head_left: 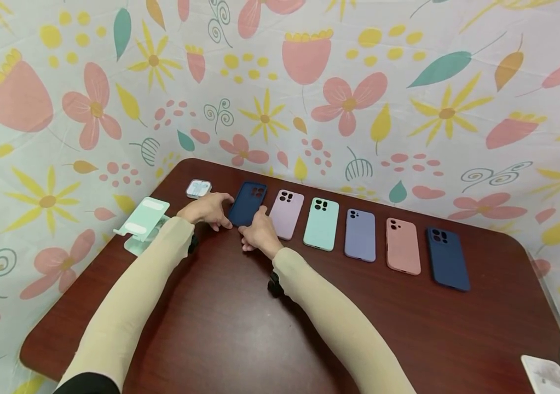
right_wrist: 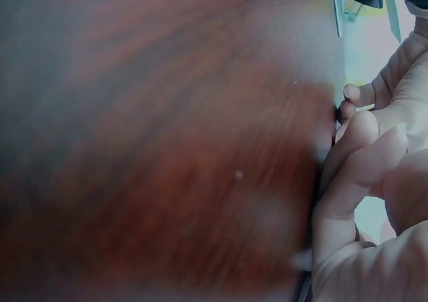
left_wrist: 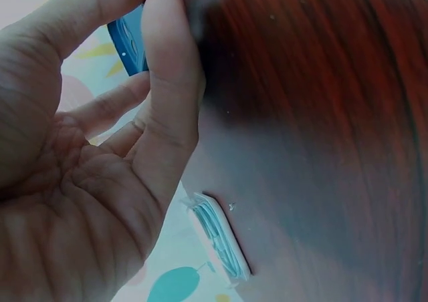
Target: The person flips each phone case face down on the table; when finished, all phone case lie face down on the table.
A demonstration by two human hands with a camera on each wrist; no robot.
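A dark blue phone case (head_left: 248, 200) lies at the left end of a row of phone cases, its recessed inner side up and camera cutouts toward the far end. My left hand (head_left: 208, 210) holds its left edge, thumb near the lower left corner. At the lower right corner my right hand (head_left: 260, 232) grips the case, thumb along the right side and fingers by the near edge. In the left wrist view, part of the case (left_wrist: 127, 41) shows behind the fingers of my left hand (left_wrist: 100, 141). Curled fingers of my right hand (right_wrist: 354, 195) rest low over the tabletop in the right wrist view.
Rightward along the brown table (head_left: 240, 328) lie a lilac case (head_left: 287, 216), a mint case (head_left: 321, 227), a periwinkle case (head_left: 361, 238), a pink case (head_left: 403, 249) and another blue case (head_left: 448, 262). A mint phone stand (head_left: 144, 219) and a small clear-and-white box (head_left: 198, 189) sit left.
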